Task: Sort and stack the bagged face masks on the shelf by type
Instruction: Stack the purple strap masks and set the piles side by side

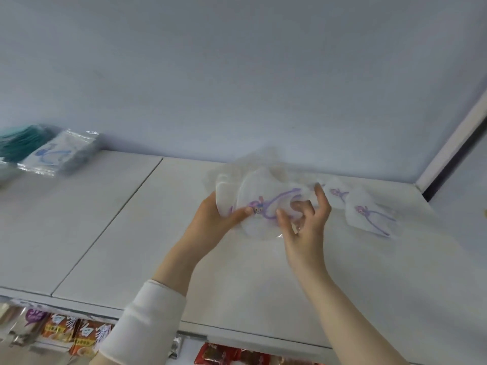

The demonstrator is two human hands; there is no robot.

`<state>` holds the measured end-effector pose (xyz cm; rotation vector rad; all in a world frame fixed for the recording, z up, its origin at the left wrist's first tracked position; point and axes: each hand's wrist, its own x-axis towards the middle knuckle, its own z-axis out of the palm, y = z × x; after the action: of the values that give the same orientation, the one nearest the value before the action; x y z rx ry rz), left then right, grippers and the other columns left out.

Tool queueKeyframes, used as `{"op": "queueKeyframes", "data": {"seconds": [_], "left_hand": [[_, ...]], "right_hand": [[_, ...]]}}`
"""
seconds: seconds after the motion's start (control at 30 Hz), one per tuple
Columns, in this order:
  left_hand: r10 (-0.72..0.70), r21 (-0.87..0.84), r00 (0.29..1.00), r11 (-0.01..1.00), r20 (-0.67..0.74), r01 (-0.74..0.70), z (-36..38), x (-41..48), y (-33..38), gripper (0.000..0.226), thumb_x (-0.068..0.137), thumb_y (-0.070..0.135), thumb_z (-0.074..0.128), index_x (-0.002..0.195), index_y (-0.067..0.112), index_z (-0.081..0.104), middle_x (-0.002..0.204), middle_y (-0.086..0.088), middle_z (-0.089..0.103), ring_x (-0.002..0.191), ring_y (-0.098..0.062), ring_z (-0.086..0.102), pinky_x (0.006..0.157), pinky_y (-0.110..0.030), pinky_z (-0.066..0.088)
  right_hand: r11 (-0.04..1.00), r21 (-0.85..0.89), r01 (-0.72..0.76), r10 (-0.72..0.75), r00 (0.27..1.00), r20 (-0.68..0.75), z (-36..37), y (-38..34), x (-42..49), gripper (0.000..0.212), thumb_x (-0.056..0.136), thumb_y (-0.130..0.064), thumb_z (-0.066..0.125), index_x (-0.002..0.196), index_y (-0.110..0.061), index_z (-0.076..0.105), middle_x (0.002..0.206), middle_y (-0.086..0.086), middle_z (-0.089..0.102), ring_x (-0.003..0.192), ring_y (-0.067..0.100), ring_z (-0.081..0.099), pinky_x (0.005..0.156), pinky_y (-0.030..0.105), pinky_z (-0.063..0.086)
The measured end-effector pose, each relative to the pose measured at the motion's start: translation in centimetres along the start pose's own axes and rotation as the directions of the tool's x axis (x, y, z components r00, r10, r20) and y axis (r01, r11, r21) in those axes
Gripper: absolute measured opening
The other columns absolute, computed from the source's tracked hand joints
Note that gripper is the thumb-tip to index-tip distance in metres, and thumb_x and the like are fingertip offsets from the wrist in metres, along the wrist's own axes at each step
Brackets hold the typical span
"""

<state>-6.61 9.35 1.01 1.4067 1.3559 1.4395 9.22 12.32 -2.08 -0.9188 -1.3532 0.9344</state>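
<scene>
The person stands at a white shelf (131, 219) with a bundle of masks (261, 204) held just above it, about midway along and nearer the back edge than the front. These are white masks with a purple cartoon figure printed on them, each in its own clear bag, though the wrap is too blurred to count how many.

The left hand (216, 219) grips the bundle's left edge, thumb pressed flat on top and fingers underneath, which looks meant to square the bags and stop the slippery plastic from sliding apart. The right hand (303, 222) has its fingers curled into the bundle's right side and seems to pinch the loose wrap there, one fingertip showing through the plastic. My guess is that it is straightening or tucking a bag into the pile.

Two more masks of the same purple kind lie flat on the shelf just to the right, a nearer one (369, 212) and a farther one (337, 193) toward the back right corner. They are close enough to be gathered next, I would think.

Well apart, at the back left of the shelf, a blue-print stack (60, 154) sits in its bags, touching a teal stack (21, 143) at the very edge of view. Those two types look sorted already.

Below the front edge, snack packets (87, 335) fill the lower shelf.
</scene>
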Motion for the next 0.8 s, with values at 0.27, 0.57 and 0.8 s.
{"op": "queueKeyframes", "data": {"seconds": [0.27, 0.57, 0.8], "left_hand": [[-0.035, 0.026, 0.999, 0.999, 0.019, 0.034, -0.2, -2.2, -1.7, 0.072, 0.069, 0.028, 0.082, 0.123, 0.048, 0.039, 0.129, 0.033, 0.045, 0.120, 0.014, 0.044, 0.096, -0.010, 0.041], [-0.052, -0.158, 0.997, 0.987, -0.065, 0.042, 1.5, -1.8, -3.4, 0.065, 0.057, 0.040, 0.075, 0.114, 0.026, 0.049, 0.110, 0.005, 0.063, 0.096, 0.002, 0.063, 0.077, -0.014, 0.050], [-0.061, -0.148, 0.989, 0.986, 0.137, 0.081, 3.6, 1.7, -2.0, 0.037, 0.073, 0.030, 0.069, 0.104, 0.010, 0.064, 0.092, 0.005, 0.072, 0.085, -0.010, 0.067, 0.074, -0.020, 0.051]], "right_hand": [[0.995, 0.004, -0.104, 0.097, 0.941, 0.323, -0.9, 1.4, -0.5, 0.051, 0.075, -0.020, 0.058, 0.120, -0.031, 0.037, 0.124, -0.003, 0.048, 0.115, 0.002, 0.048, 0.102, 0.017, 0.037], [0.987, -0.106, -0.119, 0.144, 0.953, 0.268, 0.0, 1.5, -0.4, 0.042, 0.085, -0.004, 0.060, 0.116, -0.020, 0.035, 0.087, -0.012, 0.043, 0.076, -0.016, 0.049, 0.077, 0.003, 0.037], [0.963, -0.129, -0.238, 0.259, 0.948, 0.184, -3.4, -0.3, 2.2, 0.022, 0.087, -0.011, 0.063, 0.095, -0.025, 0.047, 0.084, -0.009, 0.053, 0.081, 0.007, 0.054, 0.080, 0.030, 0.045]]}}
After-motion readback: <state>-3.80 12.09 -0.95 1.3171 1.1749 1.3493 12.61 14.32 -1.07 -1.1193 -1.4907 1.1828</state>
